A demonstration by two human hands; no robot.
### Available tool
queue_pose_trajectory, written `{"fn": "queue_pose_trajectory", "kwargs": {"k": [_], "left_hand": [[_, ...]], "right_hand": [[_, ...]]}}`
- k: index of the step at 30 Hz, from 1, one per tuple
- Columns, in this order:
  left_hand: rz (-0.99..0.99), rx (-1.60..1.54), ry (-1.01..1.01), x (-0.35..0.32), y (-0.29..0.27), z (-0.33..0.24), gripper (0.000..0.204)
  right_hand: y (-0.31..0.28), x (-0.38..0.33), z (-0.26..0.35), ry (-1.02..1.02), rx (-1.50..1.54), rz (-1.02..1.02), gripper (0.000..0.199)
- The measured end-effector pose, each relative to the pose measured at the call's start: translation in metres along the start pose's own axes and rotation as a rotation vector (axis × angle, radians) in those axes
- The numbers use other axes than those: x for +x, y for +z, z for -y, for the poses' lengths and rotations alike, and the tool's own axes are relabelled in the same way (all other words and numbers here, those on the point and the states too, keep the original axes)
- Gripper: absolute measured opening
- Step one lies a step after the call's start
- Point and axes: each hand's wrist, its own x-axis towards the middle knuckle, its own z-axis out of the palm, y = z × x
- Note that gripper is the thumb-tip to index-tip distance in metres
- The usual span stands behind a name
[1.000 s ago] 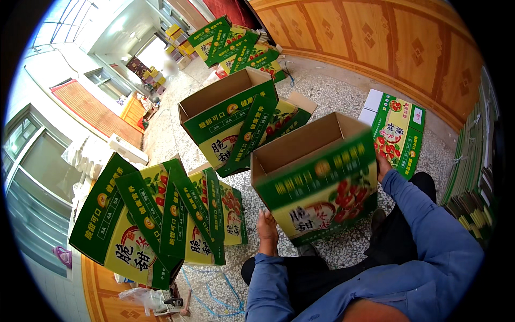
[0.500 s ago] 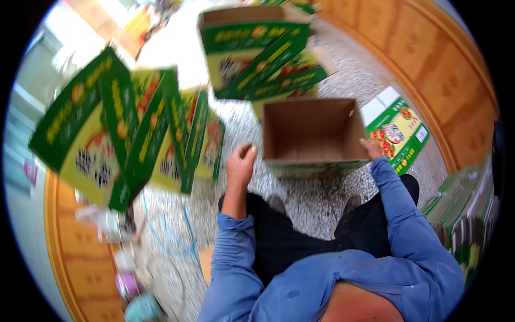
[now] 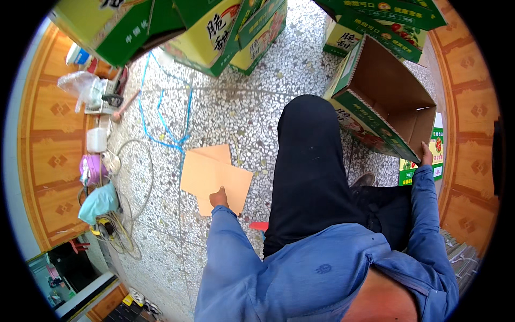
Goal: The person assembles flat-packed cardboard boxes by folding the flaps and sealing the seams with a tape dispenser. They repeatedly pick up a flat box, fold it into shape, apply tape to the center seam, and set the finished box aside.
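My left hand (image 3: 219, 198) is down by two flat tan cardboard sheets (image 3: 230, 178) lying one across the other on the floor. Its thumb lies over the upper sheet, and the other fingers are mostly hidden; the hand looks closed on that sheet. With my right hand (image 3: 426, 155) I grip the near right edge of an open-topped cardboard box (image 3: 370, 121). This box is green and yellow outside and plain brown inside, with nothing seen in it. It stands tilted beside my right leg.
Several printed boxes (image 3: 257, 45) stand at the upper left, more boxes (image 3: 383, 24) at the upper right. A flattened carton (image 3: 438, 145) lies by the right wall. Blue strap (image 3: 188, 115), a teal bag (image 3: 99, 204) and cables lie left. A red object (image 3: 258, 226) is near my leg.
My left hand has gone from beside the box down to the cardboard sheets. The box now sits tilted at my right, still held by my right hand. The view has shifted toward the left floor.
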Motion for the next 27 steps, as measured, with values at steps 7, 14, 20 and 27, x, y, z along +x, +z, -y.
{"fn": "queue_pose_trajectory", "kwargs": {"k": [7, 14, 20, 27], "left_hand": [[0.122, 0.097, -0.366, -0.008, 0.009, 0.038, 0.065], [0.185, 0.065, -0.408, 0.012, 0.025, 0.072, 0.077], [0.289, -0.157, -0.369, 0.006, 0.022, 0.073, 0.074], [0.487, 0.231, -0.045, -0.017, 0.014, 0.051, 0.052]], "right_hand": [[0.028, -0.033, 0.035, 0.146, 0.111, 0.005, 0.035], [0.013, -0.023, 0.026, 0.112, 0.087, -0.038, 0.032], [0.029, -0.032, 0.031, 0.114, 0.087, -0.056, 0.032], [0.033, -0.032, 0.033, 0.132, 0.061, -0.032, 0.033]]}}
